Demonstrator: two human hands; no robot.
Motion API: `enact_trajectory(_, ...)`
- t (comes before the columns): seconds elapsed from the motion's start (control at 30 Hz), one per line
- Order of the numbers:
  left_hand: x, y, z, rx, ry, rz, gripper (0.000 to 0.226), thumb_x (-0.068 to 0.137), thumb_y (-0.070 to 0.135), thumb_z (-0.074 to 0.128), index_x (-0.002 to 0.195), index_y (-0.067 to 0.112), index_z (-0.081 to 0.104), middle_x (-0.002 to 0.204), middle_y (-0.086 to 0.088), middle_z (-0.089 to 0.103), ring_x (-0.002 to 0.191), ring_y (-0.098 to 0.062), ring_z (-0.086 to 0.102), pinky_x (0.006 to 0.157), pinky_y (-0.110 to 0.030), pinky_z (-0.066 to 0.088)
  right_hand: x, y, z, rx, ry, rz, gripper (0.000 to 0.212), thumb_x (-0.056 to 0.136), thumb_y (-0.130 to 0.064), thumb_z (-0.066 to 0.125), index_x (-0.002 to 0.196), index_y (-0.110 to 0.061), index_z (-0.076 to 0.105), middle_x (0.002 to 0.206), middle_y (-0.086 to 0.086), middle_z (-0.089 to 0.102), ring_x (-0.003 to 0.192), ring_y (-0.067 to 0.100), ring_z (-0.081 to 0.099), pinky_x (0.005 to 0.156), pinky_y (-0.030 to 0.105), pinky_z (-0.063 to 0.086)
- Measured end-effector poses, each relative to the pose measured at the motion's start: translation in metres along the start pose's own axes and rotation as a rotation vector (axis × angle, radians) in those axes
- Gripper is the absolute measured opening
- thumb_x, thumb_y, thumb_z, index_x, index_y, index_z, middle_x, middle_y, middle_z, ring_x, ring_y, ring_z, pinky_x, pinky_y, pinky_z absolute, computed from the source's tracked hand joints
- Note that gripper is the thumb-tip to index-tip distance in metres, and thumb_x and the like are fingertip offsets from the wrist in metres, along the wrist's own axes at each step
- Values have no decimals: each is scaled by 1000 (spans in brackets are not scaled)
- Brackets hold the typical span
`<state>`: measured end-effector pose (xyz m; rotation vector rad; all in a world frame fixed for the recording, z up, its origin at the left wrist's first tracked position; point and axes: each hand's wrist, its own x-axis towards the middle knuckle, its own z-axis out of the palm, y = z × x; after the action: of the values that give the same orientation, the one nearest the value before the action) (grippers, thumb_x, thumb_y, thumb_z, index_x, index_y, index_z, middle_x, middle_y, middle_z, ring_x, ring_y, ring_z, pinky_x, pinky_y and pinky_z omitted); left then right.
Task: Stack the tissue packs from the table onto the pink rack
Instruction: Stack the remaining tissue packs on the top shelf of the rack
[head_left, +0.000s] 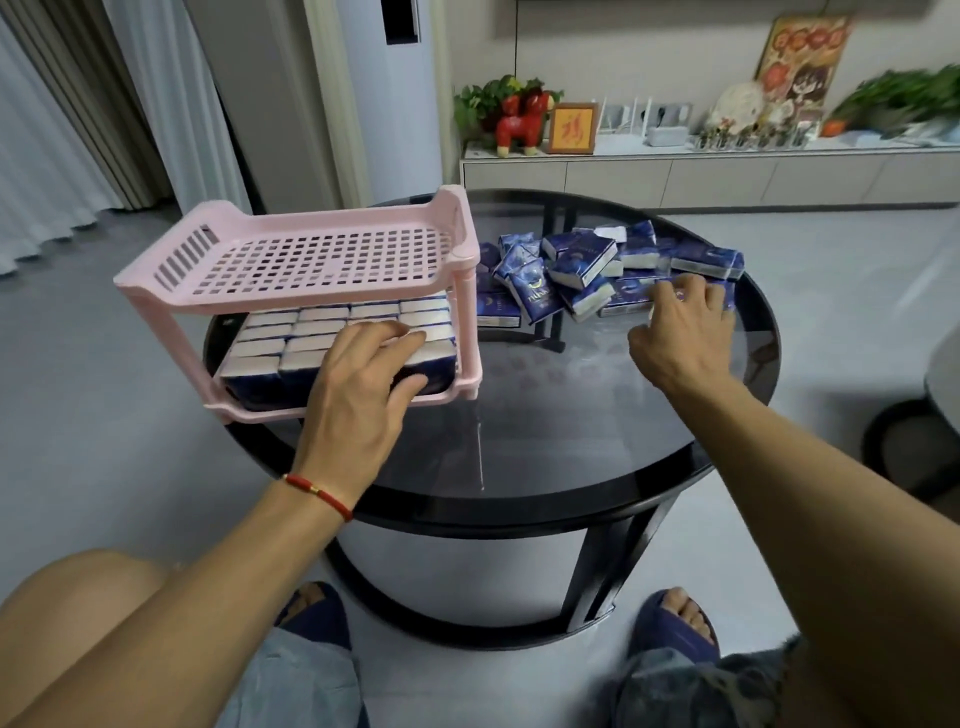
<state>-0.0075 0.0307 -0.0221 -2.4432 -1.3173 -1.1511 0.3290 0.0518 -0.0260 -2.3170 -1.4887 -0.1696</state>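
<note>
The pink two-tier rack stands on the left part of the round black glass table. Its top shelf is bare. Its lower shelf holds rows of blue-and-white tissue packs standing on edge. My left hand reaches into the lower shelf at its front right corner, fingers over the top of a tissue pack and thumb against its dark front face. A loose pile of tissue packs lies at the far side of the table. My right hand rests its spread fingers on a pack at the pile's near right, thumb off to the side.
A white cabinet with a red horse figure, plants and frames runs behind the table. A tall white air conditioner stands at the back left. A dark round stool sits at the right. My knees and slippered feet are below the table's near edge.
</note>
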Motion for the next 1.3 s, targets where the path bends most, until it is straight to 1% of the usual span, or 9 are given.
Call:
enact_trajectory(0.1, -11, 26, -13, 6, 52, 55, 35, 85, -4, 74, 120, 3, 72, 120, -13, 64, 114, -33, 56, 107, -37, 44, 8, 13, 7, 54, -133, 158, 45, 99, -27, 53, 144, -25, 45, 164, 20, 21, 148, 45, 22, 118, 61, 20)
enact_trajectory(0.4, 17, 94, 19, -313, -203, 161, 36, 78, -4, 63, 107, 13, 75, 110, 0, 65, 109, -21, 56, 103, -33, 44, -9, 29, -2, 111, -24, 111, 12, 95, -21, 62, 106, -21, 58, 116, 19, 61, 108, 42, 57, 96, 56, 45)
enact_trajectory(0.5, 42, 106, 43, -373, -404, 67, 36, 84, 2, 60, 115, 17, 72, 119, -1, 65, 117, -20, 54, 106, -27, 37, -18, 37, -17, 198, -57, 3, 13, 90, -23, 75, 99, -17, 67, 104, 12, 67, 92, 33, 61, 78, 42, 53)
enact_trajectory(0.67, 71, 116, 88, -372, -580, 138, 60, 84, -6, 55, 143, 10, 55, 148, -9, 52, 141, -24, 42, 121, -31, 25, -34, 49, -39, 302, -381, -309, 12, 89, -20, 78, 96, -27, 71, 111, -4, 71, 100, 11, 65, 86, 36, 57)
enact_trajectory(0.8, 75, 109, 115, -307, -793, 162, 71, 94, 6, 52, 160, 13, 26, 165, -8, 29, 154, -21, 21, 126, -42, 20, -23, 60, -24, 511, -269, -130, 10, 93, -12, 65, 97, -20, 65, 127, -1, 67, 114, 15, 62, 98, 38, 52)
enact_trajectory(0.9, 74, 103, 120, -224, -739, 204, 64, 97, 17, 56, 156, 12, 33, 154, -9, 42, 144, -26, 34, 117, -46, 33, 5, 63, -2, 331, -23, 52, 43, 92, -15, 62, 134, -16, 55, 147, 7, 52, 133, 29, 50, 107, 44, 43)
enact_trajectory(1.0, 72, 104, 111, -149, -716, 130, 63, 94, 30, 66, 148, 12, 41, 138, -8, 45, 129, -27, 39, 108, -43, 41, 25, 64, 16, 137, -97, 153, 67, 97, -25, 53, 158, -23, 26, 169, 4, 19, 151, 31, 27, 115, 54, 30)
enact_trajectory(1.13, 62, 103, 100, -164, -706, 4, 56, 84, 37, 77, 129, 12, 55, 119, -6, 41, 120, -28, 41, 100, -36, 41, 37, 57, 21, 67, -135, 192, 56, 96, -28, 48, 151, -26, 35, 155, 9, 32, 137, 35, 40, 112, 58, 26)
enact_trajectory(1.3, 56, 103, 83, -166, -717, -91, 64, 82, 37, 77, 135, 14, 51, 129, -9, 51, 124, -30, 46, 102, -38, 44, 26, 36, 5, -6, -180, 163, 51, 89, -55, 65, 126, -22, 53, 134, 18, 42, 124, 44, 45, 105, 55, 38)
